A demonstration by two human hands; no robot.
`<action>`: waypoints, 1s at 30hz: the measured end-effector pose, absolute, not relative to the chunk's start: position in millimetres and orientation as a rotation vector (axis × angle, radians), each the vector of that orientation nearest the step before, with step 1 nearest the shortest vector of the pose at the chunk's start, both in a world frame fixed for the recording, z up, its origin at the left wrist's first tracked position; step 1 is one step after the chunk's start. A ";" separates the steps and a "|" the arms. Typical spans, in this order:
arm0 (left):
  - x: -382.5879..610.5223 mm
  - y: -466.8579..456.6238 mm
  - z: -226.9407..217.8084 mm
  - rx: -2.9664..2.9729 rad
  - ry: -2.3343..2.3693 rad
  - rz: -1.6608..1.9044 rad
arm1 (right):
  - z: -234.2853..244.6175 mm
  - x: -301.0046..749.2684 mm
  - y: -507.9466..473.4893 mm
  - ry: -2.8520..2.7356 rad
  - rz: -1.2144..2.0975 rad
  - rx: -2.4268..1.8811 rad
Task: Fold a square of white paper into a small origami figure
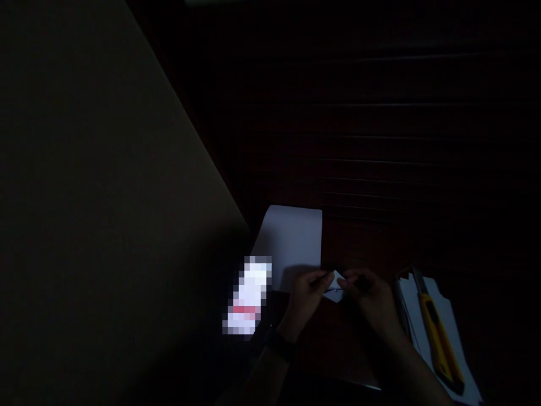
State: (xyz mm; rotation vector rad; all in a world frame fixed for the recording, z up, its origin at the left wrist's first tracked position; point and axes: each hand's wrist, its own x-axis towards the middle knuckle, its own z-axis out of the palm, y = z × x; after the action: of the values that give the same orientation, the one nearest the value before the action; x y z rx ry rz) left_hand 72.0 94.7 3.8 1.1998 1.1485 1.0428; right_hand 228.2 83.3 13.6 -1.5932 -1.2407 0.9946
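Grip: L hand (305, 290) and R hand (369, 293) both closed to a pinch, thumbs vs. fingers, w/ the small folded paper (335, 295) held btwn them, one side each, just right of the white sheet's near corner. To work it well, prob. best to keep both pinches light, line up edges before pressing, then run a thumb firmly along the crease; poor light makes a check by touch worthwhile. Dark band (283, 347) on L wrist. Left of L hand: bright screen (249, 293), pixelated, content unreadable. Far of L hand: white sheet (296, 242) on the dark worktop (338, 349). Right of R hand: yellow cutter (439, 338) lying on a paper stack (442, 301). NB: fingers cover the small paper's sides, so no. of layers can't be told; its dark line is unclear (mark or shadow); stack and R forearm cut off at near edge; far bkgd. mostly lost in dark.
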 end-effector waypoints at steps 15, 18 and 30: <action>75.0 91.8 6.5 1.180 1.050 0.950 | 17.9 228.0 82.3 -1.087 1.310 -1.521; 74.6 92.3 6.7 1.202 1.040 0.945 | 14.6 229.2 82.2 -0.988 1.321 -1.573; 72.6 88.4 15.6 1.046 0.928 0.797 | 16.3 225.8 79.2 -0.802 1.245 -1.584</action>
State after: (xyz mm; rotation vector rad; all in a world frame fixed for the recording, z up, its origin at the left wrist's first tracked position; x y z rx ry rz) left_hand 72.6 88.4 15.6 1.0461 0.9285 0.7966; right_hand 225.8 79.2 16.3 -1.5842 -0.8023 1.2454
